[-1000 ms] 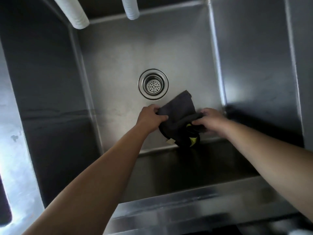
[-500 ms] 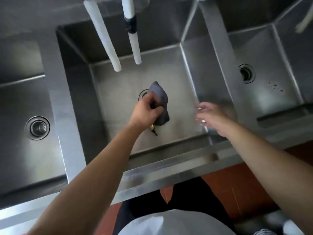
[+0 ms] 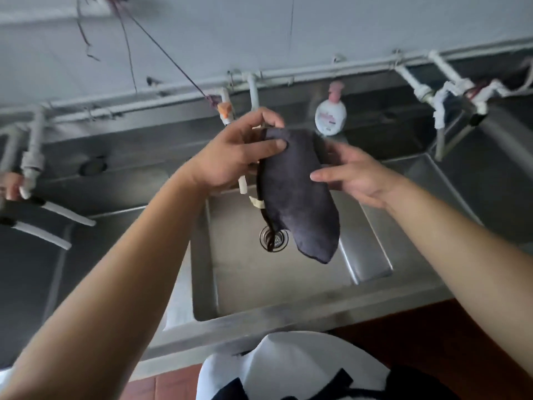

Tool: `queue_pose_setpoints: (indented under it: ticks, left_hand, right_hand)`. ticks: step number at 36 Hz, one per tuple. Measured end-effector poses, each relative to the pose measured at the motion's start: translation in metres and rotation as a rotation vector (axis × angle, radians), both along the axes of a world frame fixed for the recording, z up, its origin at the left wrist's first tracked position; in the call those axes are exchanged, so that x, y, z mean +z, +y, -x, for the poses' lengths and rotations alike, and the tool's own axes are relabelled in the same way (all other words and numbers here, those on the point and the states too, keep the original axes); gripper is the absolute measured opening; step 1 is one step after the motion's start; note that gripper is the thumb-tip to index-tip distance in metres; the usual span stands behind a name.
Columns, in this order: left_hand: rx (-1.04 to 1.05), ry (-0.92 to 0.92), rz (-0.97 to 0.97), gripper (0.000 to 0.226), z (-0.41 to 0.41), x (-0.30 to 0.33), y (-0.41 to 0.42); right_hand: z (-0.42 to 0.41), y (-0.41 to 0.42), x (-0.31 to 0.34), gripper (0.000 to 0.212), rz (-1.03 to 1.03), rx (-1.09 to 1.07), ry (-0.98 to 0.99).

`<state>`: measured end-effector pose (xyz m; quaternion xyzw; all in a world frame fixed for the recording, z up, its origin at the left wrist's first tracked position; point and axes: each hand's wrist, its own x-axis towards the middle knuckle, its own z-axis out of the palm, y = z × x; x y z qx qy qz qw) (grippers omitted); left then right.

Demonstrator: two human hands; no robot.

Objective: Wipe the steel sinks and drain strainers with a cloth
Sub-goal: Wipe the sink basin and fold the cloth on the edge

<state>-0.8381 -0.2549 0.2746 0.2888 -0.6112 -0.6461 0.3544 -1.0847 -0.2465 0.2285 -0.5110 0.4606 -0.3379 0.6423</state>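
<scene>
A dark grey cloth (image 3: 297,194) hangs in the air above the middle steel sink (image 3: 288,284). My left hand (image 3: 233,157) pinches its top edge between thumb and fingers. My right hand (image 3: 349,174) touches the cloth's right side with straight, spread fingers. Below the cloth, the round drain strainer (image 3: 277,239) sits in the sink floor, partly hidden by a dangling dark strand. A left sink (image 3: 95,267) and a right sink (image 3: 432,180) flank the middle one.
White pipes and taps (image 3: 251,90) run along the back wall. A white soap bottle with a pink pump (image 3: 330,114) stands on the back ledge. Another person's hand (image 3: 11,189) is at the far left by white hoses (image 3: 66,215). Red floor lies below the sink's front rim.
Both hands rose out of the sink with the cloth. My right hand let go, then came back to touch it. The view tilted up to the wall and pipes.
</scene>
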Motion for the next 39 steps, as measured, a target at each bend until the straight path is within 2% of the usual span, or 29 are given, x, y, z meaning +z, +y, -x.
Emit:
queue_pose_setpoints:
  ticks: [1,6,9,13,17,19,21,23,26,29,33,36,39]
  left_hand:
    - [0.022,0.0,0.011,0.018,0.0,0.009,0.001]
    - [0.208,-0.057,0.122,0.014,0.008,0.042,0.019]
    - [0.265,-0.065,0.156,0.011,0.014,0.051,0.03]
    - [0.386,-0.161,0.143,0.013,0.024,0.045,0.045]
    - [0.484,-0.109,0.118,0.013,0.038,0.035,0.059]
    - [0.512,-0.067,0.093,0.015,0.045,0.031,0.064]
    - [0.533,-0.014,0.033,0.017,0.05,0.028,0.069]
    - [0.559,0.021,-0.061,0.014,0.055,0.02,0.072]
    - [0.65,-0.006,-0.203,0.009,0.055,0.001,0.077]
    - [0.74,0.02,-0.349,0.022,0.05,-0.025,0.087]
    - [0.764,0.151,-0.49,0.064,0.05,-0.069,0.109]
    - [0.766,0.228,-0.58,0.083,0.063,-0.101,0.125]
    - [0.75,0.307,-0.611,0.09,0.08,-0.126,0.137]
  right_hand:
    - [0.0,-0.001,0.008,0.056,0.01,0.016,-0.038]
    - [0.017,0.001,0.042,0.041,-0.017,0.048,-0.23]
    - [0.03,0.005,0.058,0.037,0.036,-0.027,-0.18]
    - [0.042,0.016,0.065,0.032,0.128,-0.051,-0.096]
    - [0.047,0.025,0.059,0.029,0.163,-0.096,-0.089]
    - [0.048,0.029,0.048,0.033,0.114,-0.083,-0.121]
    - [0.048,0.037,0.03,0.038,-0.021,0.026,-0.084]
    - [0.046,0.05,0.006,0.03,-0.156,0.132,-0.014]
    - [0.041,0.064,-0.025,0.014,-0.223,0.061,-0.04]
    - [0.043,0.072,-0.037,0.018,-0.221,0.0,-0.117]
    - [0.055,0.074,-0.039,0.014,-0.191,-0.044,-0.219]
    - [0.065,0.077,-0.034,0.011,-0.155,-0.021,-0.193]
    - [0.075,0.081,-0.031,0.012,-0.117,-0.002,-0.153]
